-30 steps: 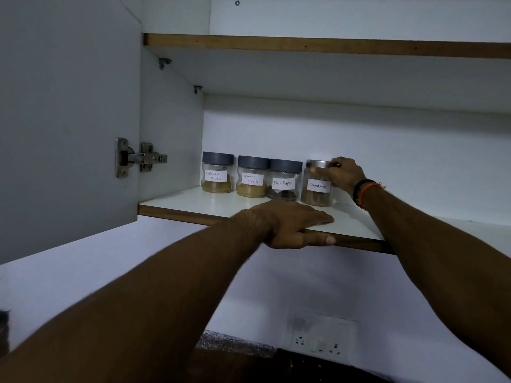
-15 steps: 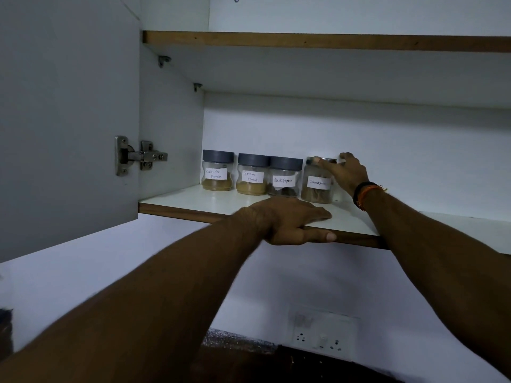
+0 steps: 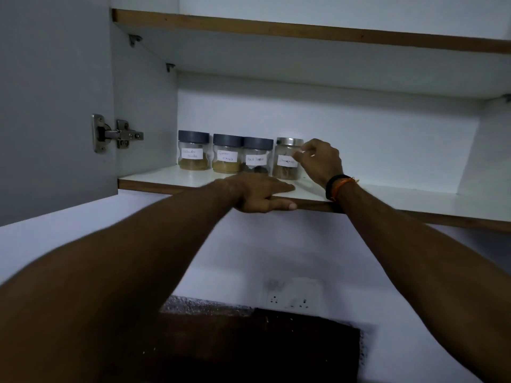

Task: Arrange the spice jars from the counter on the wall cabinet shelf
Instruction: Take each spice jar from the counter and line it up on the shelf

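Risk: silver-lidded jar (image 3: pixel 287 158) tipping into its 9 o'clock neighbour, the black pepper jar (image 3: pixel 256 156).
Right hand (image 3: pixel 318 158) pinches its label side with curled fingers; left hand (image 3: pixel 260 193) lies flat on shelf edge (image 3: pixel 143 185).

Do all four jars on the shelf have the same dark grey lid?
No, the rightmost jar has a shiny silver lid, unlike the other three.

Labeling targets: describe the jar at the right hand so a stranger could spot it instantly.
Open wall cabinet, lower shelf: four labelled jars stand in a row at the back left. Take the rightmost jar, where the right hand is. Only it has a shiny metal lid; the other three have dark grey lids.
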The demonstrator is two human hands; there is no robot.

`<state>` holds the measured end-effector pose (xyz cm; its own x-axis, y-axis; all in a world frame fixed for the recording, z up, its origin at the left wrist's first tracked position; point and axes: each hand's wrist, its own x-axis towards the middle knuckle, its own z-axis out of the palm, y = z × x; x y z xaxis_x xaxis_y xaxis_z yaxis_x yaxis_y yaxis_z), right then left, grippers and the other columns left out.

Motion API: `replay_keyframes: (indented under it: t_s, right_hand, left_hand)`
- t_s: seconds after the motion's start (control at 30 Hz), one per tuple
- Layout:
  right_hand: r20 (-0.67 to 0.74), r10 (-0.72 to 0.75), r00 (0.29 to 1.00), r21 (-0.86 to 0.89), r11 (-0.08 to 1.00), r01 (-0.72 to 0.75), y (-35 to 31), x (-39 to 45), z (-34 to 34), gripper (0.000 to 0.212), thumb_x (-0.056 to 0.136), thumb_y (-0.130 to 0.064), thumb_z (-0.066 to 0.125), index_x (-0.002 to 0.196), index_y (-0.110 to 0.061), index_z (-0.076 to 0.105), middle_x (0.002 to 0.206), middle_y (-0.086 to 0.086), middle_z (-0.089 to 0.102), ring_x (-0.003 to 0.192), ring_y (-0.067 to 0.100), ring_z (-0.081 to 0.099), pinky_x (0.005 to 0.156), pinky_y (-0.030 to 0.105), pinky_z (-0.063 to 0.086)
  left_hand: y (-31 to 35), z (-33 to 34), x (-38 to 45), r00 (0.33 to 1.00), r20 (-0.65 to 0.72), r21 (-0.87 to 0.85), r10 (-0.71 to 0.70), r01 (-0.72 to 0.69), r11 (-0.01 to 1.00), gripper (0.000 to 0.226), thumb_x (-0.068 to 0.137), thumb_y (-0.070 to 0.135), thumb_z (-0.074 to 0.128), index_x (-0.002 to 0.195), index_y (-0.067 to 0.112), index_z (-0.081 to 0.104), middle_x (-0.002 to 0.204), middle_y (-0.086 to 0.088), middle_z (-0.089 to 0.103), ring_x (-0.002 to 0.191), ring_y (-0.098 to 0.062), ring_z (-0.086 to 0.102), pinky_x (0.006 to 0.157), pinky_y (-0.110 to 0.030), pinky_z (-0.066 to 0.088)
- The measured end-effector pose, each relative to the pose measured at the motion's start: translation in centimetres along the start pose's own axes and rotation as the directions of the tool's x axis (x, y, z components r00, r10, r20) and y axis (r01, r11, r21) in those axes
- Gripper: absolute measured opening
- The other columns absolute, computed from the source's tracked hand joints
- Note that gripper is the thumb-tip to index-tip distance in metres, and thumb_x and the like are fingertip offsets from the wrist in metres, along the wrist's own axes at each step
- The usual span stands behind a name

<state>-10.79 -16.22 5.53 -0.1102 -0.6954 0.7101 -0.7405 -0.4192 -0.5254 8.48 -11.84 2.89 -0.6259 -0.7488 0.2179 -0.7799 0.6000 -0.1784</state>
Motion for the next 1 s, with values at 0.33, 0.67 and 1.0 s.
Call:
replay_keyframes:
  t_s: [0.33, 0.67, 1.0]
  right_hand:
    - [0.041, -0.128, 0.991, 0.055, 0.991, 0.126, -4.2, -9.1, -2.3, 0.015, 0.089, -0.023, 0.068, 0.099, -0.014, 0.075, 0.101, 0.001, 0.075, 0.096, 0.019, 0.067, 0.092, 0.041, 0.055]
    - [-0.175, -0.318, 0.932, -0.02, 0.947, 0.32, -3.4, -17.2, -0.1, 0.015, 0.089, -0.011, 0.064, 0.1, -0.005, 0.073, 0.111, 0.013, 0.062, 0.099, 0.027, 0.062, 0.083, 0.038, 0.055]
    - [0.207, -0.034, 0.978, 0.053, 0.998, 0.024, 1.2, -31.7, 8.7, 0.007, 0.09, -0.012, 0.067, 0.094, -0.011, 0.073, 0.111, 0.008, 0.06, 0.09, 0.023, 0.066, 0.071, 0.006, 0.041]
  left_hand:
    - [2.2, 1.6, -2.4, 0.966, -0.248, 0.081, -0.078, 0.101, 0.992, 0.054, 0.099, 0.06, 0.034, 0.134, 0.021, 0.048, 0.131, -0.005, 0.062, 0.111, -0.028, 0.062, 0.085, -0.04, 0.047]
    - [4.5, 9.0, -10.3, 0.881, -0.471, 0.191, 0.042, 0.056, 0.98, 0.08, 0.087, 0.029, 0.053, 0.156, 0.002, 0.022, 0.164, -0.02, 0.018, 0.149, -0.039, 0.021, 0.122, -0.051, 0.016]
    - [6.7, 22.2, -20.6, 0.983, 0.046, -0.117, -0.18, 0.184, 0.976, 0.083, 0.087, 0.024, 0.059, 0.157, 0.007, 0.017, 0.164, -0.018, 0.016, 0.147, -0.036, 0.026, 0.116, -0.045, 0.029]
